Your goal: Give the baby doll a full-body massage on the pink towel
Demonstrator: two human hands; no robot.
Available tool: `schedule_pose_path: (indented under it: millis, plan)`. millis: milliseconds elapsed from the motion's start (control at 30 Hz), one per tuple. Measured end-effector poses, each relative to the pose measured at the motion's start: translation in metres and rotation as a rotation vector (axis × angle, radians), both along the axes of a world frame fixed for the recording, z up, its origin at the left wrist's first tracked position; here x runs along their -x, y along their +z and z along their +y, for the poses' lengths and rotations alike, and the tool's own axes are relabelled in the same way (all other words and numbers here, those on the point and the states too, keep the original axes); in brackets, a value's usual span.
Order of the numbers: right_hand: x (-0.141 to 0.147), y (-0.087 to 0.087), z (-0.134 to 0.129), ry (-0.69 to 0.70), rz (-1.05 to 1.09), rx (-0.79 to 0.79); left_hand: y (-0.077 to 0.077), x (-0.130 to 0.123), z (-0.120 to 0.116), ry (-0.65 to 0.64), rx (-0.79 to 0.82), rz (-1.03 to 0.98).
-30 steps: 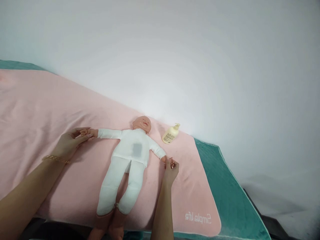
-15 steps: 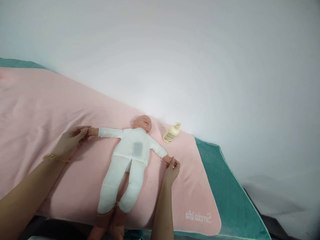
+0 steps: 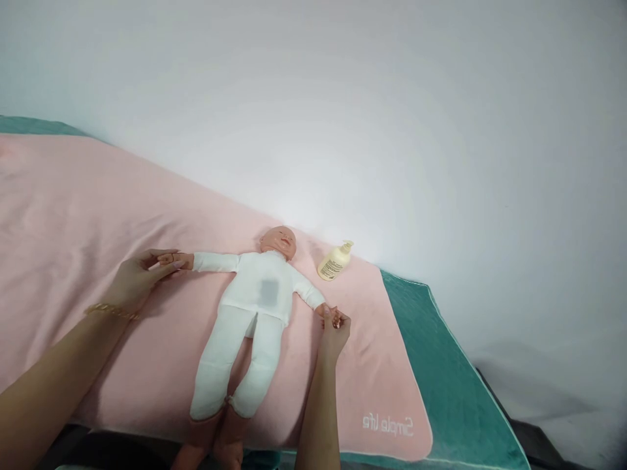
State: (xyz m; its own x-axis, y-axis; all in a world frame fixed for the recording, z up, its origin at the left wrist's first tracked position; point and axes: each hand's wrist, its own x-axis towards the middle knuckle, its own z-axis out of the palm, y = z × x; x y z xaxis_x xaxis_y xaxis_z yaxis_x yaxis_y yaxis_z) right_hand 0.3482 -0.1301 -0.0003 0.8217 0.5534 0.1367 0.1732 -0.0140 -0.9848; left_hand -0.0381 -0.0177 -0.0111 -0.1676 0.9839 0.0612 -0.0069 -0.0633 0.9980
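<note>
A baby doll (image 3: 252,284) with a white cloth body lies on its back on the pink blanket (image 3: 362,365), arms spread and bare feet toward me. A grey square patch (image 3: 268,292) shows on its belly. My left hand (image 3: 140,277), wearing a bracelet at the wrist, is closed round the doll's hand on the left side, thumb lying along its wrist. On the right, my right hand (image 3: 336,331) pinches the doll's other hand, with small doll fingers showing beyond my thumb.
A pale yellow pump bottle (image 3: 335,261) stands on the blanket beside the doll's head. Green cloth (image 3: 431,339) shows under the blanket at the right. A white wall (image 3: 392,130) rises behind. Mirrored lettering (image 3: 388,425) marks the blanket's near right corner.
Both my thumbs have shifted from the doll's fingers toward its wrists, so more of the doll's hands shows. The doll's body and the bottle stay in place.
</note>
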Motion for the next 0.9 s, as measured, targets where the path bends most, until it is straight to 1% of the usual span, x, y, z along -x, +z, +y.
schedule_pose_path:
  millis: [133,267,367,467,600,767,900]
  plan:
    - [0.003,0.004,0.000,0.000,0.004,0.001,0.000,-0.001,0.001,-0.003,0.000,-0.030]
    - [0.006,0.007,0.000,-0.004,0.049,-0.021,-0.006,0.003,0.005,0.021,0.024,0.022]
    - [0.007,0.007,0.000,-0.018,0.040,-0.034,-0.013,0.006,0.009,0.025,-0.023,0.042]
    - [0.007,0.007,0.000,-0.021,0.012,-0.039,-0.015,0.007,0.009,0.001,-0.052,0.049]
    - [0.007,0.008,-0.001,-0.025,0.010,-0.040,-0.008,0.004,0.006,-0.024,-0.026,-0.008]
    - [0.003,0.005,0.002,-0.010,0.026,-0.069,0.005,0.000,0.001,0.014,0.045,-0.035]
    - [-0.002,0.001,0.004,0.032,0.062,-0.093,0.006,0.001,0.002,0.006,0.073,-0.024]
